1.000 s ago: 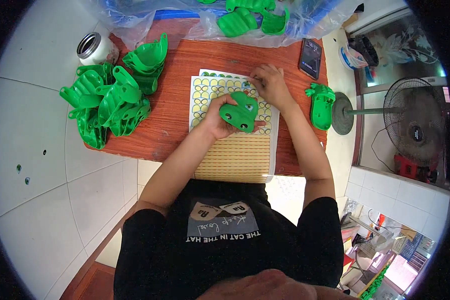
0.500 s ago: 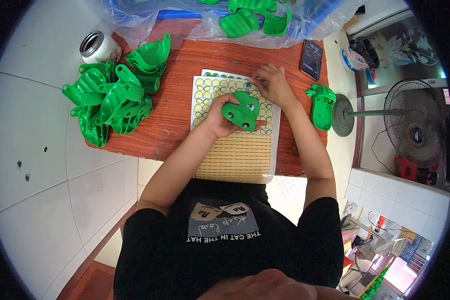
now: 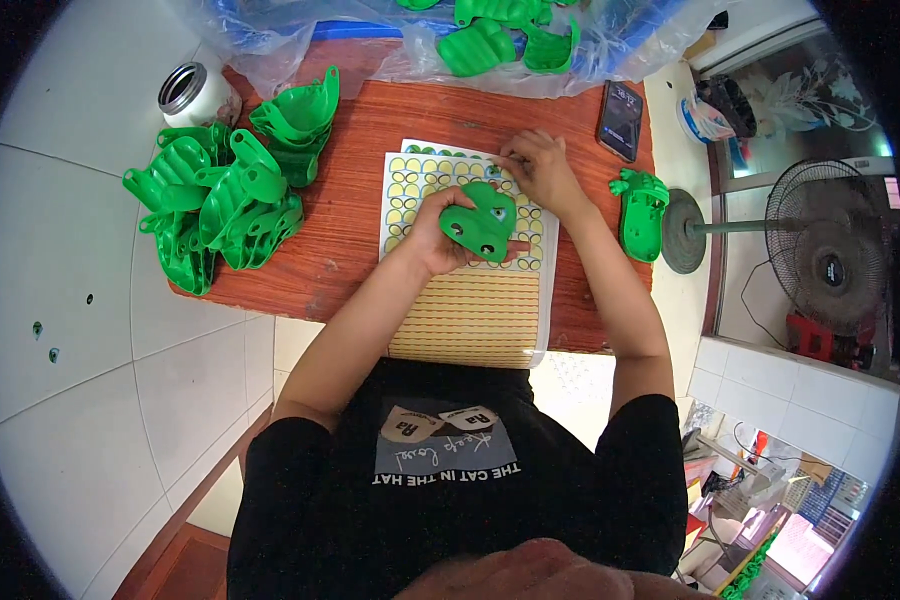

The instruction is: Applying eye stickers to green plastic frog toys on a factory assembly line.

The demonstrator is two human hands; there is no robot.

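Note:
My left hand is closed around a green plastic crocodile head, held above the sticker sheets. Its snout bears two dark nostril stickers, and one eye sticker shows on its right side. Beneath it lies a sheet of yellow round stickers, its lower part lined with rows of narrow stripes. A second sheet with green eye stickers peeks out behind its far edge. My right hand is bent over the far right corner of the sheets, thumb and fingers pinched at a small green eye sticker.
Green plastic crocodile parts are heaped on the table's left beside a white jar. A plastic-lined blue container with more parts stands beyond. A phone and a toothed green jaw piece lie right, near a fan.
Very little differs. The crocodile head in my left hand has tilted slightly, and my right hand stays at the sheets' corner with a small finger shift.

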